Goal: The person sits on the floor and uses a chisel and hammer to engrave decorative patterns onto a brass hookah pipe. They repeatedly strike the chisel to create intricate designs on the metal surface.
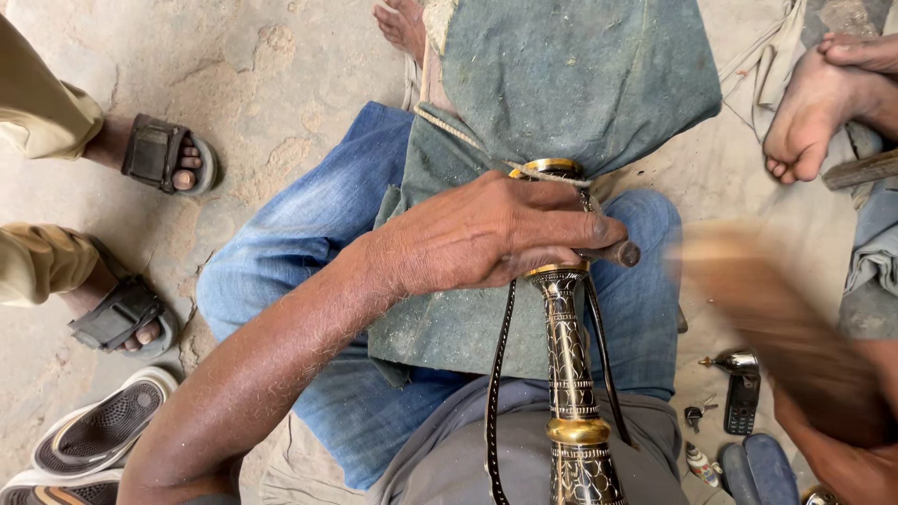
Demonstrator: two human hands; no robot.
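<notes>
My left hand [486,234] is closed around the upper part of an engraved black and gold metal sheath [571,374] that lies along my lap. A thin metal tool [617,252] pokes out past its fingertips. A brass ring [547,168] shows at the top of the sheath, against a grey-green cloth [561,84] spread over my jeans. A black strap [499,393] hangs beside the sheath. My right hand [748,290] is a motion blur to the right; whether it holds something I cannot tell.
Another person's sandalled feet [159,159] stand at the left, with loose sandals [103,430] below. Bare feet [814,103] rest at the upper right. A small phone [742,402] and keys [697,413] lie on the ground at the lower right.
</notes>
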